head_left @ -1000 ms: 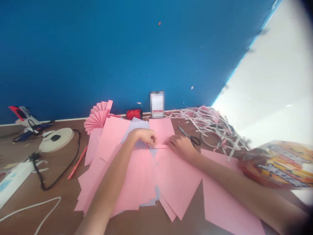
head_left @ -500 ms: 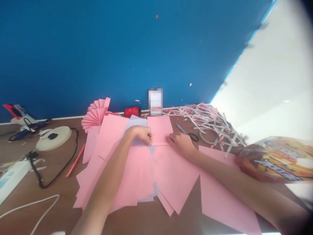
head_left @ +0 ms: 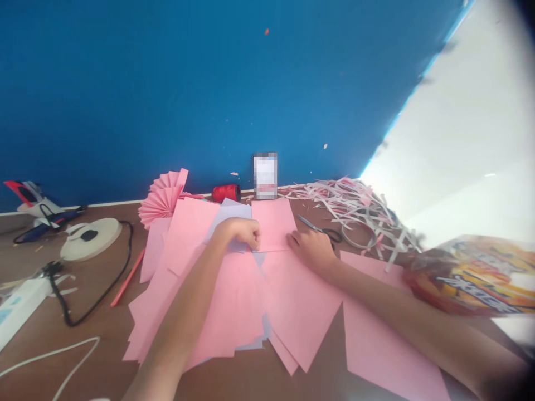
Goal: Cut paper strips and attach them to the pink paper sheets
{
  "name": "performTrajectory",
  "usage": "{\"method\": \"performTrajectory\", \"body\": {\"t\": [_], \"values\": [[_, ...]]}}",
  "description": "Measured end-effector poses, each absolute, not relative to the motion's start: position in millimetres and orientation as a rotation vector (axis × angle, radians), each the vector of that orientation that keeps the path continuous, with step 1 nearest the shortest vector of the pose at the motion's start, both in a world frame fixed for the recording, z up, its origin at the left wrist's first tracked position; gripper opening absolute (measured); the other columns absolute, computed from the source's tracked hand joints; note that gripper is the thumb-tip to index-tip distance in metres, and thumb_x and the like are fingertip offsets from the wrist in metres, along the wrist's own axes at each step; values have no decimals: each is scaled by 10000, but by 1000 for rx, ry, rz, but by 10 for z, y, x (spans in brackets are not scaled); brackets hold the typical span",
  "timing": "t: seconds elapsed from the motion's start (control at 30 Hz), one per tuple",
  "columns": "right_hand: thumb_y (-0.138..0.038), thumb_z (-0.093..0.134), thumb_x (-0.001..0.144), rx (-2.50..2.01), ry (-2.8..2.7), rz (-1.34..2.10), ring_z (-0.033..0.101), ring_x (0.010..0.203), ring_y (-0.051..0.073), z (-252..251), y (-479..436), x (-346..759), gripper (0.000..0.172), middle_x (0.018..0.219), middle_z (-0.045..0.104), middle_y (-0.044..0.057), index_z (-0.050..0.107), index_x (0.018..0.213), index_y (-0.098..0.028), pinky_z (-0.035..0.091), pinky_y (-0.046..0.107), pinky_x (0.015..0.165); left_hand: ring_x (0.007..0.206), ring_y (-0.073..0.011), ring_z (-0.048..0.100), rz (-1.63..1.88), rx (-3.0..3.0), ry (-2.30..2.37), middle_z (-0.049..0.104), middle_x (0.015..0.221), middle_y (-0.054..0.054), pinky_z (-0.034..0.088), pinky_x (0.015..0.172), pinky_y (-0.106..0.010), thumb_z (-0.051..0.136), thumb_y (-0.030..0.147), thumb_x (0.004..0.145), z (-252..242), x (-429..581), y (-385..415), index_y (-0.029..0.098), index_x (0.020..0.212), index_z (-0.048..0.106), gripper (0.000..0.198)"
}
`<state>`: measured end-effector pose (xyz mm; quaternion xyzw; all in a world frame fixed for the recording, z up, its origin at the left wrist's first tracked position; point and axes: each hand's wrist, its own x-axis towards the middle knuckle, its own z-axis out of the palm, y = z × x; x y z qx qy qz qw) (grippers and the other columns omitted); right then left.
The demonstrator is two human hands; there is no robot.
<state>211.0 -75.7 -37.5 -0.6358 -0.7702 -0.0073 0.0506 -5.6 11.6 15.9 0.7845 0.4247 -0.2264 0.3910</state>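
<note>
A small pink paper sheet point(head_left: 273, 220) lies in the middle, on top of larger pink sheets. My left hand point(head_left: 244, 231) is closed at its near left corner, fingers curled in toward the paper. At the near right corner, my right hand point(head_left: 310, 248) has its fingers bent and closed on the edge. The fingertips of both hands are partly hidden. Below and left, a spread of pink sheets point(head_left: 234, 303) fans out under my left forearm. A bluish-white sheet point(head_left: 232, 210) shows behind my left hand. Scissors point(head_left: 320, 229) lie just beyond my right hand.
A pleated pink paper fan point(head_left: 161, 203), a red spool point(head_left: 226, 193) and an upright phone point(head_left: 265, 177) stand along the blue wall. Paper strips point(head_left: 355, 203) heap at the back right, near a snack packet point(head_left: 480, 275). On the left are a tape roll point(head_left: 92, 239) and a power strip point(head_left: 23, 309).
The narrow folded strip along the small sheet's near edge no longer shows. My left fingers have curled in more, and my right hand has barely moved. The view has shifted slightly.
</note>
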Motion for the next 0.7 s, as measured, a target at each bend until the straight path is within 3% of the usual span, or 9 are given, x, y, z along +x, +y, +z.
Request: {"method": "performTrajectory", "body": {"t": [0.7], "values": [[-319,270,961,-2074,-2372,28,670,759,240,-318,-763,2117,454,805,697,107,699,900,-185,414,302,642,669,-143,571,-594,1948,1121,693,719,-20,375,586,-232,672,300,630,202,-23,77,173,762,685,184]]}}
